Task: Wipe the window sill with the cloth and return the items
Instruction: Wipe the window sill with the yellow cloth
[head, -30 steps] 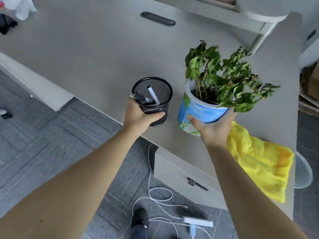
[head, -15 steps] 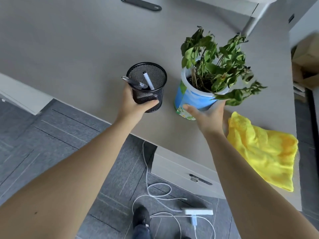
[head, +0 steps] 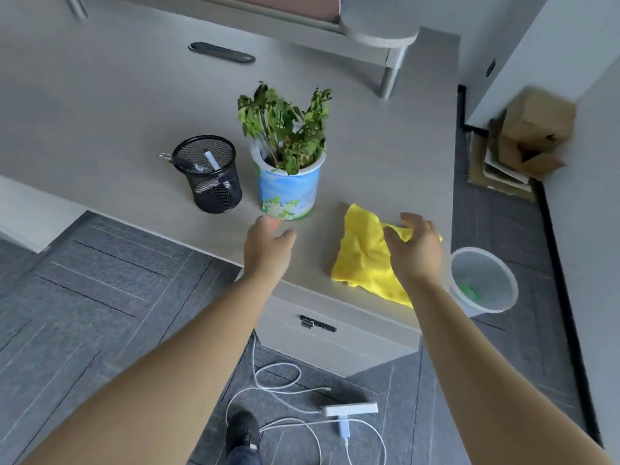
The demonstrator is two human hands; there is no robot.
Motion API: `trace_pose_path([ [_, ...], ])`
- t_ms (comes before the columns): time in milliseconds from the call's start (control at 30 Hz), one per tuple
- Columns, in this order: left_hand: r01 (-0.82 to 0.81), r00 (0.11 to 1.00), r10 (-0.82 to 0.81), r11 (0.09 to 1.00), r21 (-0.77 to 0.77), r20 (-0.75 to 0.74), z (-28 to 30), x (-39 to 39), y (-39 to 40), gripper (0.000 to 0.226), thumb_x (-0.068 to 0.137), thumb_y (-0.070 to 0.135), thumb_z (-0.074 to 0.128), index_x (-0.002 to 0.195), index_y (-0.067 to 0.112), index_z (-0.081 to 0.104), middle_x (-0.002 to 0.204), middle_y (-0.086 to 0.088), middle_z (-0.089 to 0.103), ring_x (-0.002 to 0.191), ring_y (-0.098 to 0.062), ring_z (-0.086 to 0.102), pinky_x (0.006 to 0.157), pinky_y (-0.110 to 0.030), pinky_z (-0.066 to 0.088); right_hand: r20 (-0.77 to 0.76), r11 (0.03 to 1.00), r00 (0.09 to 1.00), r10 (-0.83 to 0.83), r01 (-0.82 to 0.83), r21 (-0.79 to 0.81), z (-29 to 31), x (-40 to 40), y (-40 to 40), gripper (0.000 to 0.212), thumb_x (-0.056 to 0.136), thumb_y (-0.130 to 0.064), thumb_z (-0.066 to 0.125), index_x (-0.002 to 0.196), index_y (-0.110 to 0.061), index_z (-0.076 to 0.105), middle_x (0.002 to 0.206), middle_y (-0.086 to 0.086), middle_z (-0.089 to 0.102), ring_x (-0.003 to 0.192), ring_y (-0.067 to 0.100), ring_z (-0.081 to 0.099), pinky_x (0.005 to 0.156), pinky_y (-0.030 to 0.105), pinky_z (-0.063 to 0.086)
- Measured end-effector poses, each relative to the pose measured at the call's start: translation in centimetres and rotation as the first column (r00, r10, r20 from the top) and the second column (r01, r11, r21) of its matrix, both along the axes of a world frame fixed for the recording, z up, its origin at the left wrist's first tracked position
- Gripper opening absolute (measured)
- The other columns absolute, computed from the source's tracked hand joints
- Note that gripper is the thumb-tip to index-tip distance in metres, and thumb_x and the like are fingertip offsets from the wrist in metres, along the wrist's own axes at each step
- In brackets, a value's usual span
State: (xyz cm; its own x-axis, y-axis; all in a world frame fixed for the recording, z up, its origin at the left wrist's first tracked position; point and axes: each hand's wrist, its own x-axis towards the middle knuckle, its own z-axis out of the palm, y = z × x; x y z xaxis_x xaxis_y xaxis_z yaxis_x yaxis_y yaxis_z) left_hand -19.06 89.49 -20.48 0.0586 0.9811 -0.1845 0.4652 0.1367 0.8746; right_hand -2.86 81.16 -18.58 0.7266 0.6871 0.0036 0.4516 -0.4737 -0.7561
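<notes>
A black mesh pen holder (head: pixel 211 176) with pens in it stands on the grey desk top (head: pixel 100 129). Just right of it stands a potted plant (head: pixel 288 182) in a blue flowered pot. A crumpled yellow cloth (head: pixel 362 256) lies near the desk's front right corner. My left hand (head: pixel 268 246) hovers empty, fingers apart, just in front of the pot and apart from it. My right hand (head: pixel 416 250) is spread open over the right part of the cloth, and whether it touches the cloth I cannot tell.
A white bin (head: pixel 483 283) stands on the floor right of the desk. Cardboard boxes (head: pixel 526 135) lie at the far right. White cables and a power strip (head: pixel 349 409) lie on the floor below. A drawer handle (head: pixel 317 323) faces me. A monitor stand leg (head: pixel 389 78) rises behind.
Both hands have let go: the pen holder and the plant pot now stand free on the desk. My left hand drew back and my right hand moved right over the yellow cloth.
</notes>
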Motion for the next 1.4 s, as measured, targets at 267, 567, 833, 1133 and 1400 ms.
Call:
trace_pose_path([
  [267,0.173,0.981,-0.185,0.973,-0.154,-0.066,-1.3,7.2,-1.8,0.05,0.082,0.024,0.058,0.124,0.004,0.04,0.13,-0.016,0.049,0.119,-0.031,0.047,0.093,-0.034,0.039,-0.192,0.962,0.956,-0.223,0.185,-0.2,-2.3,4.0,-3.6,0.058,0.084,-0.015,0.057,0.134,0.001,0.032,0.137,0.021,0.04,0.124,0.036,0.042,0.098,0.039,0.035],
  [567,0.277,0.96,-0.28,0.922,-0.272,0.029,-1.9,9.4,-2.6,0.017,0.075,0.014,0.067,0.087,0.007,0.058,0.086,-0.013,0.055,0.082,-0.026,0.052,0.07,-0.031,0.038,-0.313,0.968,0.929,-0.197,0.133,-0.214,-3.1,5.0,-3.3,0.034,0.081,-0.016,0.06,0.059,-0.012,0.035,0.06,0.0,0.036,0.057,0.019,0.037,0.045,0.026,0.023],
  [833,0.251,0.952,-0.184,0.926,-0.283,0.243,1.9,8.8,-7.2,0.017,0.063,0.009,0.06,0.072,0.017,0.048,0.089,-0.014,0.054,0.089,-0.029,0.052,0.078,-0.04,0.042,-0.365,0.998,0.931,-0.014,0.038,0.059,0.3,5.3,-7.3,0.019,0.087,-0.011,0.053,0.075,-0.012,0.039,0.067,-0.005,0.037,0.058,0.007,0.034,0.049,0.022,0.029],
  [1133,0.465,0.833,-0.311,0.841,-0.277,0.458,8.5,11.7,-15.3,0.007,0.076,0.01,0.064,0.079,0.009,0.058,0.082,-0.01,0.061,0.078,-0.026,0.06,0.073,-0.034,0.049,-0.257,0.956,0.96,-0.109,0.172,0.237,7.5,7.2,-17.8,0.023,0.089,-0.006,0.047,0.111,-0.004,0.047,0.09,-0.001,0.044,0.087,0.017,0.04,0.073,0.027,0.032],
  [1400,0.733,0.658,-0.58,0.639,-0.233,0.481,11.6,17.9,-28.6,0.022,0.083,0.006,0.058,0.104,0.001,0.06,0.074,-0.004,0.058,0.066,-0.02,0.056,0.066,-0.031,0.046,-0.255,0.795,0.84,-0.479,0.538,0.279,10.5,7.7,-35.2,0.037,0.089,-0.009,0.048,0.125,-0.018,0.045,0.101,-0.004,0.051,0.093,0.017,0.046,0.08,0.028,0.035],
])
